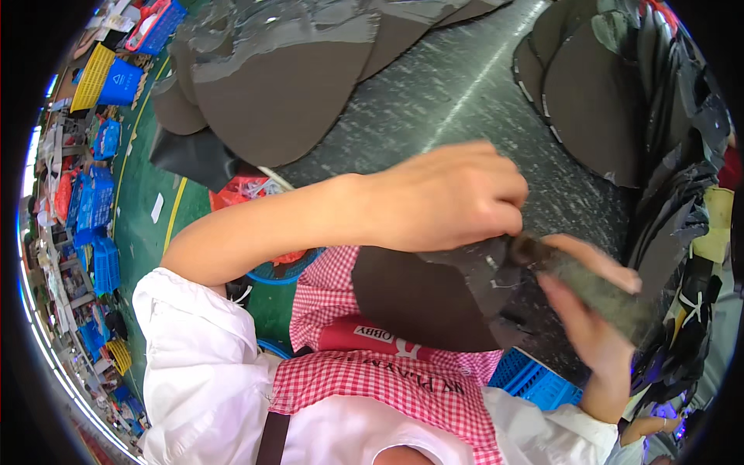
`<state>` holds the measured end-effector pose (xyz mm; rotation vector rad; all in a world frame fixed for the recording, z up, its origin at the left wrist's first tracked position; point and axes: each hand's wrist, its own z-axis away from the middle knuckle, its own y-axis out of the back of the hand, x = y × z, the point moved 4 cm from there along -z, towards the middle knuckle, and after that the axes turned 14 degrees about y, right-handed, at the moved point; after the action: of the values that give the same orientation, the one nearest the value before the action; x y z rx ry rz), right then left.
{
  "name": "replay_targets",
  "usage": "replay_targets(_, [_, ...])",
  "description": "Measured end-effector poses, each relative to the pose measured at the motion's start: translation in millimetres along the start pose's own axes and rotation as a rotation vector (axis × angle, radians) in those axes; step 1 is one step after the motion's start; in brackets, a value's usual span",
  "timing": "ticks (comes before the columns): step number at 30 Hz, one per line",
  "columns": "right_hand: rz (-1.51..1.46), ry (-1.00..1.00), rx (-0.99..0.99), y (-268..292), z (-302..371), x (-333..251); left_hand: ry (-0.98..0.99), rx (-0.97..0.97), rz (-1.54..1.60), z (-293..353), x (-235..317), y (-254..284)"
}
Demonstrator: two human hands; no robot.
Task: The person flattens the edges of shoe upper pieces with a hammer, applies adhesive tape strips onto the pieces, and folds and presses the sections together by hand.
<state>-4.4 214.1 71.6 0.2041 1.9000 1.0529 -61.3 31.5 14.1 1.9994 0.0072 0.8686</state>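
Note:
A dark brown rounded sheet point(418, 298) with glossy black material along its right part lies in front of my apron, at the table's near edge. My left hand point(457, 194) is closed at the upper edge of this sheet, its fingers curled down and the fingertips partly hidden. Blurred by motion, my right hand point(589, 302) is wrapped round a thick, worn grey-brown tool point(601, 291) with a dark round end. That end is close to my left fingertips, over the black part of the sheet. The tool's exact kind cannot be made out.
Large brown rounded panels point(271, 93) with black edging are piled at the far left of the dark table point(418, 116). More panels point(593, 101) and hanging black pieces point(682, 155) line the right. Blue baskets point(535, 380) stand below the table. Crates point(97, 198) line the left.

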Motion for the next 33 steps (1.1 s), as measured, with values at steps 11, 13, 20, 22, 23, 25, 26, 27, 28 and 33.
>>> replay_targets(11, [-0.083, -0.033, 0.001, -3, -19, 11, -0.126, 0.039, -0.169, 13, 4, 4])
replay_targets(13, [-0.058, -0.09, 0.006, 0, -24, 8, -0.164, 0.012, -0.262, 13, 10, 3])
replay_targets(20, [-0.013, 0.01, -0.11, -3, -25, 4, 0.017, 0.025, -0.191, 16, 9, 6])
replay_targets(22, [-0.08, -0.069, -0.079, -8, -23, 7, 0.204, 0.096, 0.098, 19, -5, 9])
replay_targets(23, [-0.076, -0.066, -0.067, -8, -22, 9, 0.225, 0.086, 0.146, 19, -6, 9])
replay_targets(25, [-0.099, -0.077, -0.067, -8, -22, 10, 0.217, 0.071, 0.158, 20, -6, 10])
replay_targets(26, [-0.121, -0.085, -0.072, -9, -22, 11, 0.215, 0.066, 0.159, 20, -5, 9])
replay_targets(27, [-0.123, -0.089, -0.068, -8, -23, 12, 0.119, 0.059, -0.002, 20, 1, 8])
replay_targets(28, [-0.102, -0.053, -0.051, -5, -26, 11, 0.02, 0.053, -0.162, 21, 7, 6])
replay_targets(33, [-0.012, -0.008, -0.163, -7, -30, 8, -0.01, 0.047, -0.305, 22, 28, 0])
